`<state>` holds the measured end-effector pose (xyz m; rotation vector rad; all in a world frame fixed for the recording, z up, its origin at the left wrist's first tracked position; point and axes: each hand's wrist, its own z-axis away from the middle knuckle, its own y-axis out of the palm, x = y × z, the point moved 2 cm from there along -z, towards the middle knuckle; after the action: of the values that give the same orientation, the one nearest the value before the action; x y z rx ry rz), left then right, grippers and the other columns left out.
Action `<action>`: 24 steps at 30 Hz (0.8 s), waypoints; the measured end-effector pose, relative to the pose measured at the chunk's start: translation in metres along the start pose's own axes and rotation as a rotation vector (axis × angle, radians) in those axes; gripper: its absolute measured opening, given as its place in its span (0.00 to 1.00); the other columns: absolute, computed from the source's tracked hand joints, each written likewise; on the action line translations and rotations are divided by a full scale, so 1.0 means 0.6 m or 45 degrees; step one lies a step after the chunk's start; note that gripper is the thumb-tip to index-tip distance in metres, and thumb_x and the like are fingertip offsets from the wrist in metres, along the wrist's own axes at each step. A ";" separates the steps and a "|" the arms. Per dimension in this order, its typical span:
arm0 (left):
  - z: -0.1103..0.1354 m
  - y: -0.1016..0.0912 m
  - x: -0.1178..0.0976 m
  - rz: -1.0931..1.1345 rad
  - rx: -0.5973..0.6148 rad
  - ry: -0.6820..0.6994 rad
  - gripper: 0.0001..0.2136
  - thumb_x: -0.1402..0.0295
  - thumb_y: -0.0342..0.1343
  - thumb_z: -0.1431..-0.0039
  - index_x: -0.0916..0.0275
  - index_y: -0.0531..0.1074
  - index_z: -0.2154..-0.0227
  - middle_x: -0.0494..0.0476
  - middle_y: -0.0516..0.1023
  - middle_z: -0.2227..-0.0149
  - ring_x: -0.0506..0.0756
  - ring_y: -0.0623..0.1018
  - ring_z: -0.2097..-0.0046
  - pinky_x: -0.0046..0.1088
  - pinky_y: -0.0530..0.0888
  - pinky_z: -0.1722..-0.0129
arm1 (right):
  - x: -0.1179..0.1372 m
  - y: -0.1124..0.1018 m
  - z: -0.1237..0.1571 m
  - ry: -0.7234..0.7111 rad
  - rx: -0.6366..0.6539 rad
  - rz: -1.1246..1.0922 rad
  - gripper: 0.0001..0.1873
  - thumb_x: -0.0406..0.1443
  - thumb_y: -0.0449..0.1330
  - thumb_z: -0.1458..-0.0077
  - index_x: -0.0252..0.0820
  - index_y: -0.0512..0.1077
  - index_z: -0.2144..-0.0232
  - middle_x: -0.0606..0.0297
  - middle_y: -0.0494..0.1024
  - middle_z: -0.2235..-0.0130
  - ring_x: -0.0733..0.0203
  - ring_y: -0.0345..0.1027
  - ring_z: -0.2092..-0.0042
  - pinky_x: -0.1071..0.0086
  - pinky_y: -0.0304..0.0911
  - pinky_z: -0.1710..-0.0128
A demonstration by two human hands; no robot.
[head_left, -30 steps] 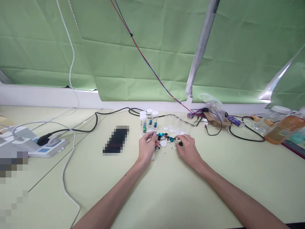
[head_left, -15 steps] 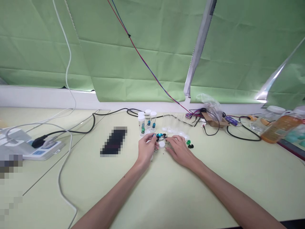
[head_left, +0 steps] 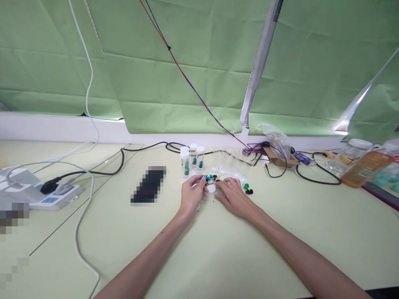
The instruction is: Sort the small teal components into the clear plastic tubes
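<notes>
You get bright, even light: a soft glow comes through the pale green fabric blinds (head_left: 187,83) beyond your fingers (head_left: 230,185), with white glare at a slanting gap (head_left: 341,124) far to their right. A faint, soft-edged shadow dims the pale yellow-green tabletop (head_left: 131,245) nearer you. Wide-angle distortion stretches your view's edges, mosaic blocks cover a black rectangular shape (head_left: 149,185) to their left, and the tiny blue and black parts (head_left: 209,177) beside your fingertips lack crisp detail.

On the bench (head_left: 249,257), small parts (head_left: 209,177) and a cap (head_left: 211,189) lie between the left hand (head_left: 191,194) and the right hand (head_left: 233,197), vials (head_left: 185,160) stand beyond the left hand, a power strip (head_left: 60,202) lies farther left, and a box (head_left: 286,162) sits at the far right, left of a bottle (head_left: 368,169).
</notes>
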<state>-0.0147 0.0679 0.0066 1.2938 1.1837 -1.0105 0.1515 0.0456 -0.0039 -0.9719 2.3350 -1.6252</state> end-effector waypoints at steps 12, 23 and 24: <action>-0.001 0.000 0.001 0.016 0.009 -0.003 0.17 0.58 0.63 0.53 0.68 0.74 0.66 0.54 0.74 0.74 0.49 0.71 0.79 0.26 0.69 0.80 | 0.002 0.003 0.000 -0.015 0.001 -0.035 0.15 0.39 0.52 0.36 0.42 0.67 0.49 0.56 0.73 0.49 0.50 0.58 0.45 0.53 0.53 0.45; 0.003 0.003 -0.003 0.010 0.003 -0.016 0.17 0.58 0.63 0.54 0.68 0.75 0.67 0.54 0.74 0.74 0.49 0.71 0.79 0.26 0.69 0.80 | 0.002 0.006 0.001 -0.022 0.083 0.061 0.19 0.43 0.50 0.35 0.41 0.68 0.47 0.54 0.70 0.44 0.48 0.56 0.43 0.51 0.52 0.44; 0.003 0.002 -0.002 0.007 0.002 -0.017 0.18 0.57 0.63 0.54 0.68 0.75 0.66 0.54 0.74 0.73 0.49 0.71 0.79 0.26 0.69 0.80 | 0.002 0.007 0.001 -0.020 0.087 0.066 0.19 0.43 0.50 0.35 0.41 0.68 0.47 0.54 0.70 0.43 0.48 0.56 0.43 0.51 0.52 0.44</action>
<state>-0.0134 0.0663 0.0081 1.2891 1.1684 -1.0146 0.1488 0.0454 -0.0074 -0.8997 2.2590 -1.6604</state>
